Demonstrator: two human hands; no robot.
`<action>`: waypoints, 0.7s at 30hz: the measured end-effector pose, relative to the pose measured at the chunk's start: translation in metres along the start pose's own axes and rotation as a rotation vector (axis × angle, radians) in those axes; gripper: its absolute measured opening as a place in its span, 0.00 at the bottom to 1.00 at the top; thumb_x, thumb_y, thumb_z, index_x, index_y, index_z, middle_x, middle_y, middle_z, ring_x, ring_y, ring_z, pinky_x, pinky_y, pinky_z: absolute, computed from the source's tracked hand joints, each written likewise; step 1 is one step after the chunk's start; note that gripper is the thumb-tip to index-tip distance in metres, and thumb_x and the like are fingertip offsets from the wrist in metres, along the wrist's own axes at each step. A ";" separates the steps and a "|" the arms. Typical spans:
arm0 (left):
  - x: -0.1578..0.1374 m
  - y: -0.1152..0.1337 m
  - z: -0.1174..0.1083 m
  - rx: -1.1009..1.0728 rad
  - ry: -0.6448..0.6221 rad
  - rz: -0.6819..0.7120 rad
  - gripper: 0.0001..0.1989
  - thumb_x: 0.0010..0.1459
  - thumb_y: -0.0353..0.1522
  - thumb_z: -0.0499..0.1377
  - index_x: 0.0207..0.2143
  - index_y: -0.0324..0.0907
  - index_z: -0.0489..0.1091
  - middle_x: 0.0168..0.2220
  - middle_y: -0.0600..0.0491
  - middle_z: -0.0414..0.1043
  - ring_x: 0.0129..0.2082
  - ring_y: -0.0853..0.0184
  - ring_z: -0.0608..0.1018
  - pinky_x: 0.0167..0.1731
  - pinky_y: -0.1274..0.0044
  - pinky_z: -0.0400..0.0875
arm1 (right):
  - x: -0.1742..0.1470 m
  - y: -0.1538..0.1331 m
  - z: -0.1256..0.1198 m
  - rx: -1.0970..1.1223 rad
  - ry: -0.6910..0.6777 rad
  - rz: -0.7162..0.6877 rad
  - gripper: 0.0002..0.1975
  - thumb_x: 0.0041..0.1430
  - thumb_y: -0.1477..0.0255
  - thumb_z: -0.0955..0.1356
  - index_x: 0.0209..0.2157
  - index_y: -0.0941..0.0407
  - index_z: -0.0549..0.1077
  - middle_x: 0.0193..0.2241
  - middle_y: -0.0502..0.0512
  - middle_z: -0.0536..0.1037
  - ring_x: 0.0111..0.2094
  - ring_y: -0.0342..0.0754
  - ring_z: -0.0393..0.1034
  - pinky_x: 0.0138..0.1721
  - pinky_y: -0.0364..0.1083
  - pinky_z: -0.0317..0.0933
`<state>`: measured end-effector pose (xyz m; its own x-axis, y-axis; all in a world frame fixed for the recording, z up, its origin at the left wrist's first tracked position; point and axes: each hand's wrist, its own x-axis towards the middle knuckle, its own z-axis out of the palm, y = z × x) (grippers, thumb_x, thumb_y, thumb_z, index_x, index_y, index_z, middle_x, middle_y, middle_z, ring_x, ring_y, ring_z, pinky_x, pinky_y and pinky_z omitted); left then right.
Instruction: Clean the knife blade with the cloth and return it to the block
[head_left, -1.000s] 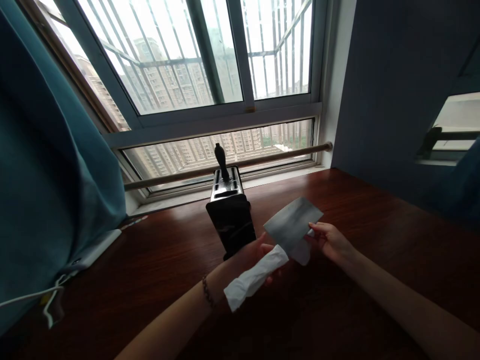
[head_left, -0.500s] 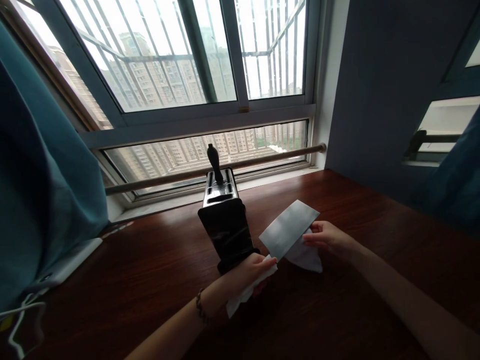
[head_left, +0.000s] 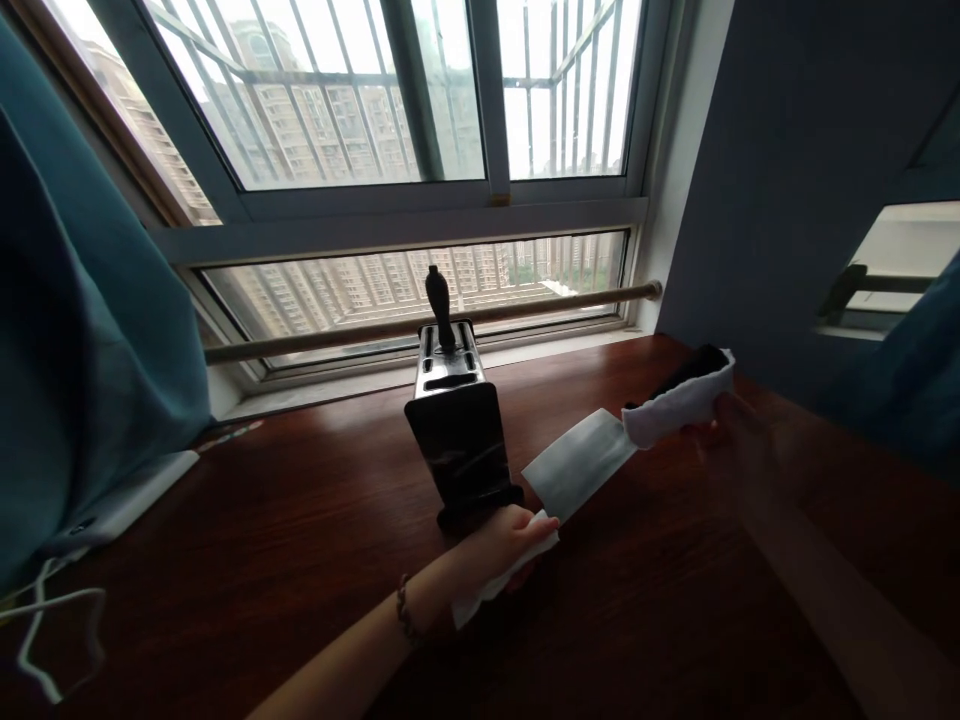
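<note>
My left hand [head_left: 499, 545] is closed around the handle end of a kitchen knife, whose broad, pale grey rectangular blade [head_left: 577, 462] points up and to the right. A crumpled white cloth [head_left: 480, 598] lies under that hand, between the palm and the handle, which is hidden. At the blade's far end my right hand [head_left: 735, 440], smeared by motion, grips another white cloth [head_left: 675, 405]. A dark strip runs along its upper edge; whether this is lining or shadow I cannot tell.
A black knife block [head_left: 457, 440] with a slotted metal top stands beyond my left hand, a dark-handled knife [head_left: 439, 308] in it. The wooden table [head_left: 337, 530] reaches the window. A white device [head_left: 127, 500], a white cable [head_left: 45, 625] and a blue curtain [head_left: 112, 300] are at the left.
My right hand has moved right and away from me with its white cloth, from beneath the blade to past its far end. My left hand keeps its grip on the knife.
</note>
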<state>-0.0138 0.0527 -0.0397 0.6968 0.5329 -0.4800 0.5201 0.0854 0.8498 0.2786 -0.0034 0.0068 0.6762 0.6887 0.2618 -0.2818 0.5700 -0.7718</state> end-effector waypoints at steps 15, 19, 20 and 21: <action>0.000 -0.004 0.002 0.158 0.026 0.040 0.26 0.58 0.56 0.50 0.26 0.41 0.62 0.18 0.54 0.64 0.14 0.71 0.64 0.13 0.79 0.53 | -0.048 0.035 0.005 -1.196 -0.417 -0.971 0.02 0.62 0.75 0.69 0.38 0.55 0.73 0.32 0.54 0.76 0.39 0.54 0.64 0.43 0.53 0.57; 0.001 -0.004 0.001 0.161 0.020 0.016 0.26 0.58 0.56 0.50 0.27 0.41 0.62 0.19 0.54 0.64 0.15 0.71 0.65 0.13 0.79 0.54 | -0.038 0.021 0.005 -1.213 -0.092 -0.842 0.06 0.57 0.71 0.71 0.32 0.57 0.69 0.29 0.56 0.72 0.34 0.52 0.64 0.38 0.51 0.58; 0.002 -0.004 0.000 0.162 0.017 0.014 0.26 0.58 0.55 0.50 0.27 0.41 0.61 0.18 0.54 0.63 0.15 0.71 0.65 0.13 0.79 0.54 | -0.035 0.020 0.005 -1.145 -0.064 -0.731 0.09 0.56 0.69 0.71 0.32 0.57 0.69 0.28 0.55 0.72 0.31 0.50 0.64 0.34 0.49 0.59; 0.002 -0.003 0.000 0.161 0.011 0.014 0.26 0.58 0.55 0.50 0.27 0.41 0.61 0.18 0.55 0.63 0.15 0.71 0.65 0.13 0.79 0.54 | -0.032 0.020 0.004 -1.031 -0.050 -0.587 0.11 0.54 0.66 0.73 0.32 0.57 0.69 0.28 0.54 0.71 0.29 0.48 0.64 0.31 0.47 0.59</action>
<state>-0.0142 0.0533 -0.0434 0.6994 0.5428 -0.4650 0.5834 -0.0577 0.8101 0.2484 -0.0120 -0.0141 0.4851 0.4727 0.7357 0.7591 0.1901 -0.6226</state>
